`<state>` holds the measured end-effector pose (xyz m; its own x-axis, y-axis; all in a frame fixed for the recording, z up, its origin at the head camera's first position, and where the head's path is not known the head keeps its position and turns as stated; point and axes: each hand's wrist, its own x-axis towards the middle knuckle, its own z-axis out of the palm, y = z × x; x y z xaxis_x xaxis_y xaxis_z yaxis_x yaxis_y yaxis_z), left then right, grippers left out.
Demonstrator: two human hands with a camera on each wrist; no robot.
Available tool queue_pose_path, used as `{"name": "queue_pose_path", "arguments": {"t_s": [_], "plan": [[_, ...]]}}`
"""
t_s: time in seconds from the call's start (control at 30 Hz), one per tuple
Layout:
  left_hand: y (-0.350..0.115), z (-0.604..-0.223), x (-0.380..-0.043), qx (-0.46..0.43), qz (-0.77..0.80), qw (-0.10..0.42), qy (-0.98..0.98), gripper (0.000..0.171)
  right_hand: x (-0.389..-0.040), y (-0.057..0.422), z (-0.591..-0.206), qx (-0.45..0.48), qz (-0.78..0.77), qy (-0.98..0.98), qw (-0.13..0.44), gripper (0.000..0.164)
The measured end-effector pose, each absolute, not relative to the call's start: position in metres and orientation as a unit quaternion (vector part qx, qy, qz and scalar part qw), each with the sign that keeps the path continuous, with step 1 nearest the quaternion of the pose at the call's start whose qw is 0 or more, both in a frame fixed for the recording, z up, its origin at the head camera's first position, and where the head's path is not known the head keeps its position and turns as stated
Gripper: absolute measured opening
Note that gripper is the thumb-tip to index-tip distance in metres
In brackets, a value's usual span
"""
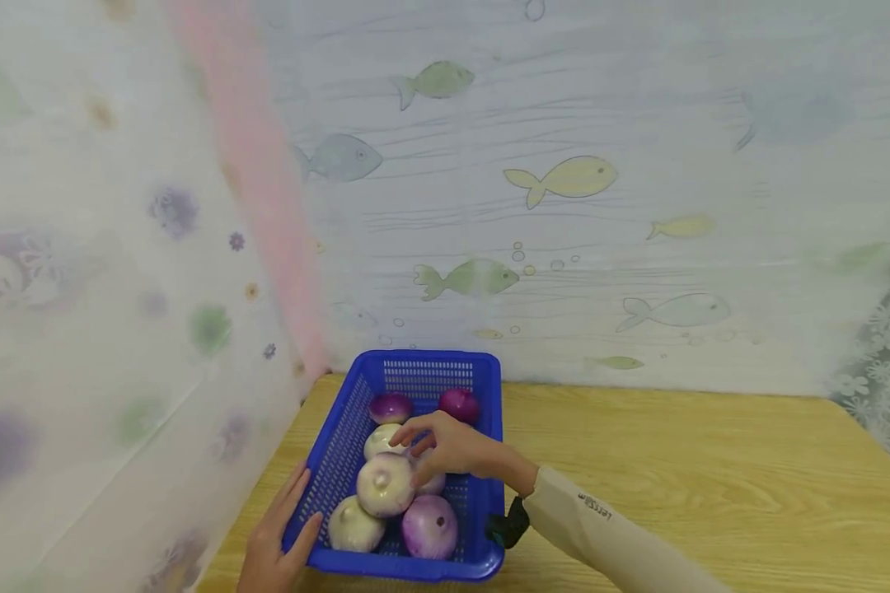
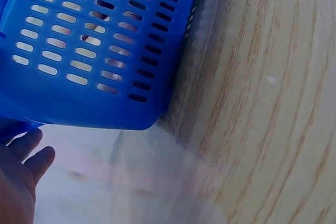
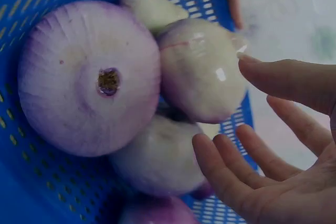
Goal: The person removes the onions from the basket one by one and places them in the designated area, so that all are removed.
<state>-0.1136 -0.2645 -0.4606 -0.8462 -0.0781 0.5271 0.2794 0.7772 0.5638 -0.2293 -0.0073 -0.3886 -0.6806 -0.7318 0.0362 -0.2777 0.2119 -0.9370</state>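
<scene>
Blue basket (image 1: 408,566) on the wood-grained table (image 1: 675,469) holds onions (image 1: 430,531), pale and purple; the left hand (image 1: 273,539) grips its left rim, thumb inside, fingers outside; above the onions the right hand (image 1: 456,449) hangs with fingers parted and loosely bent, holding nothing, thumb beside a pale onion (image 1: 383,487), contact unclear

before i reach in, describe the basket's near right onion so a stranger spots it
On the yellow wood-grain table stands a rectangular blue plastic basket. In its near right corner sits a round, pale purple onion, marked by a dark brown spot its neighbours don't show.
</scene>
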Motion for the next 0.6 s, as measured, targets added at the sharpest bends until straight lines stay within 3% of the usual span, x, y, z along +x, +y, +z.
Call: {"name": "queue_pose_path", "arguments": {"t_s": [0.6], "plan": [[-0.264, -0.461, -0.114, -0.053, -0.354, 0.264, -0.896, 0.052, -0.232, -0.04, -0.396, -0.345, -0.527, 0.725, 0.279, 0.05]]}}
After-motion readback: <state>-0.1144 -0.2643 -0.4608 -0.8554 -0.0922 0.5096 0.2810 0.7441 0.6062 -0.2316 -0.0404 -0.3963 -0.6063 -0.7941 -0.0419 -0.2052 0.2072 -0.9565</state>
